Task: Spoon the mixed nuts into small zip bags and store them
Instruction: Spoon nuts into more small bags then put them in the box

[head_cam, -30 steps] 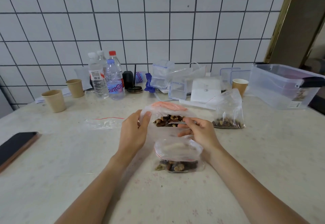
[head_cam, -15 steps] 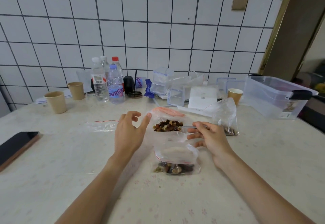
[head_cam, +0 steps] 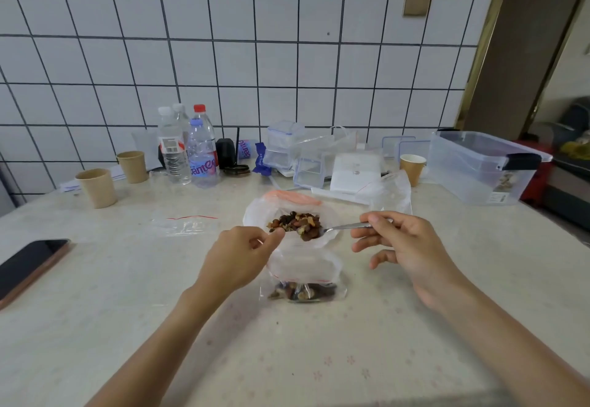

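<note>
A large clear bag of mixed nuts [head_cam: 293, 222] lies open at the table's middle. My right hand [head_cam: 405, 247] pinches the handle of a metal spoon [head_cam: 338, 229], whose bowl carries nuts at the bag's near rim. My left hand [head_cam: 238, 259] pinches the bag's left rim. Just in front stands a small zip bag [head_cam: 303, 279] with a red seal line and some nuts in its bottom. Another small bag [head_cam: 388, 194] stands behind my right hand. An empty zip bag [head_cam: 188, 225] lies flat to the left.
A phone [head_cam: 30, 264] lies at the left edge. Paper cups [head_cam: 97, 188], water bottles [head_cam: 201, 151] and small clear boxes [head_cam: 284, 146] line the tiled wall. A large clear storage box [head_cam: 482, 167] sits at the right, a paper cup [head_cam: 412, 169] beside it.
My left hand, open a moment ago, now pinches the big bag's rim. My right hand has drawn the spoon out to the right, loaded with nuts.
</note>
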A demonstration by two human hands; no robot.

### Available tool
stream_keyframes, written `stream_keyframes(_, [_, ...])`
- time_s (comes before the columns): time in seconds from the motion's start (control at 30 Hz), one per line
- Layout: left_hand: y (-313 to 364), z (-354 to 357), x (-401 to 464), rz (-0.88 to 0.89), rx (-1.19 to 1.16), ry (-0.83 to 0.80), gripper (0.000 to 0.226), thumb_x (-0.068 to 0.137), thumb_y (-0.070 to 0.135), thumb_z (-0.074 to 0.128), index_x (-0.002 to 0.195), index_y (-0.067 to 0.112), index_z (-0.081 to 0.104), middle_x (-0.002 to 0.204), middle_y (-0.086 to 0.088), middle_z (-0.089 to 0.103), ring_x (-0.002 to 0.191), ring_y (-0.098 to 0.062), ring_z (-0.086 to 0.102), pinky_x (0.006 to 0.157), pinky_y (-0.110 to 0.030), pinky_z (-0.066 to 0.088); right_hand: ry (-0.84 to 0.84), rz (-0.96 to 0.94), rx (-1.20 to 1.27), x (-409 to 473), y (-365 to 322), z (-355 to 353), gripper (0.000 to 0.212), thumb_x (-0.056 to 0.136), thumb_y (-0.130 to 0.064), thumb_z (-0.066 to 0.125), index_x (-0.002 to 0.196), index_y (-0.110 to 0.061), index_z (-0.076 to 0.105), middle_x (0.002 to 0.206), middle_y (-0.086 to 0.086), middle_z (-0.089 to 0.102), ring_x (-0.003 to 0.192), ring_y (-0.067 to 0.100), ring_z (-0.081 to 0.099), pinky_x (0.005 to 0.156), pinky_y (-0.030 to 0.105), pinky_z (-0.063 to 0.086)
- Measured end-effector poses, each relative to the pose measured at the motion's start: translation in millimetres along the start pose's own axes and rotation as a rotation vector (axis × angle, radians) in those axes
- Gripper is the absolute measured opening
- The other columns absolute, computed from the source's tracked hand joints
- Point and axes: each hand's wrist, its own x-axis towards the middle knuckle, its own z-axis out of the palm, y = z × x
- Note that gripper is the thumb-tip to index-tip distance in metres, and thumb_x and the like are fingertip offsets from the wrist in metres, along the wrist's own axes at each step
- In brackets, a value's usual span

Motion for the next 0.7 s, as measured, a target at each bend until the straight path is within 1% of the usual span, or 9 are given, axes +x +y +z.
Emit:
stream_keyframes(0.1, [5,1,-7,-0.027,-0.083,-0.112,0.042,0.094,0.06,0.061,0.072,0.027,0.074,0.06,0.005,0.069,0.053,-0.007,0.065,0.061,-0.021,0.05,-0.031,0.016,-0.023,-12,8,-7,0.02,0.104,-0.016,0.057,0.107,-0.003,0.072,0.091,0.018,0.078,0.079,0.031,0.076,0.05,0.031,0.055])
stream_keyframes(0.17, [9,2,-11,-0.055,-0.181,-0.15,0.032,0.093,0.051,0.068,0.079,0.025,0.078,0.068,0.005,0.073,0.05,-0.003,0.062,0.053,-0.015,0.045,-0.048,0.009,-0.06,-18,13,-10,0.019,0.105,-0.015,0.057,0.107,-0.003,0.072,0.09,0.017,0.078,0.08,0.033,0.076,0.05,0.032,0.055])
stream_keyframes(0.27, [12,2,-15,-0.058,-0.294,-0.146,0.016,0.093,0.035,0.075,0.085,0.022,0.081,0.081,0.005,0.075,0.047,-0.003,0.06,0.048,-0.018,0.047,-0.082,-0.042,-0.163,-23,20,-13,0.019,0.104,-0.015,0.057,0.103,-0.006,0.073,0.089,0.014,0.078,0.079,0.032,0.075,0.051,0.034,0.055])
stream_keyframes(0.33, [13,1,-18,-0.046,-0.333,-0.133,0.012,0.093,0.031,0.075,0.087,0.022,0.081,0.085,0.002,0.075,0.046,-0.005,0.06,0.049,-0.021,0.049,-0.108,-0.124,-0.286,-26,21,-15,0.018,0.104,-0.015,0.057,0.1,-0.011,0.074,0.088,0.008,0.078,0.08,0.025,0.075,0.056,0.033,0.055])
stream_keyframes(0.43, [13,-2,-21,-0.045,-0.388,-0.138,0.01,0.094,0.031,0.075,0.088,0.024,0.081,0.088,0.001,0.074,0.046,-0.008,0.059,0.05,-0.024,0.049,-0.21,-0.345,-0.642,-36,14,-19,0.02,0.105,-0.026,0.054,0.103,-0.021,0.073,0.092,-0.013,0.075,0.089,0.006,0.071,0.07,0.017,0.049])
stream_keyframes(0.5, [14,-4,-23,-0.039,-0.396,-0.124,0.01,0.094,0.03,0.075,0.088,0.024,0.08,0.088,0.001,0.074,0.045,-0.009,0.06,0.048,-0.023,0.048,-0.263,-0.573,-0.951,-43,5,-20,0.029,0.108,-0.037,0.046,0.109,-0.024,0.072,0.095,-0.022,0.069,0.09,0.0,0.065,0.074,0.017,0.047])
stream_keyframes(0.53, [14,-5,-24,-0.036,-0.397,-0.109,0.01,0.094,0.029,0.075,0.087,0.024,0.08,0.088,0.001,0.073,0.044,-0.01,0.061,0.047,-0.022,0.047,-0.287,-0.696,-1.066,-46,0,-19,0.03,0.109,-0.036,0.045,0.11,-0.022,0.072,0.095,-0.021,0.067,0.086,0.001,0.064,0.072,0.02,0.049])
stream_keyframes(0.6, [15,-7,-25,-0.038,-0.403,-0.081,0.01,0.094,0.028,0.075,0.086,0.024,0.08,0.084,0.001,0.073,0.044,-0.011,0.062,0.045,-0.021,0.047,-0.332,-0.887,-1.209,-50,-9,-15,0.027,0.108,-0.028,0.05,0.108,-0.016,0.074,0.09,-0.008,0.068,0.081,0.011,0.065,0.064,0.028,0.054])
stream_keyframes(0.7, [15,-8,-26,-0.044,-0.383,-0.06,0.01,0.094,0.027,0.076,0.085,0.023,0.079,0.08,0.003,0.072,0.048,-0.017,0.067,0.044,-0.023,0.049,-0.33,-1.032,-1.286,-52,-18,-10,0.022,0.104,-0.02,0.056,0.104,-0.01,0.075,0.084,-0.001,0.068,0.075,0.02,0.065,0.056,0.036,0.054])
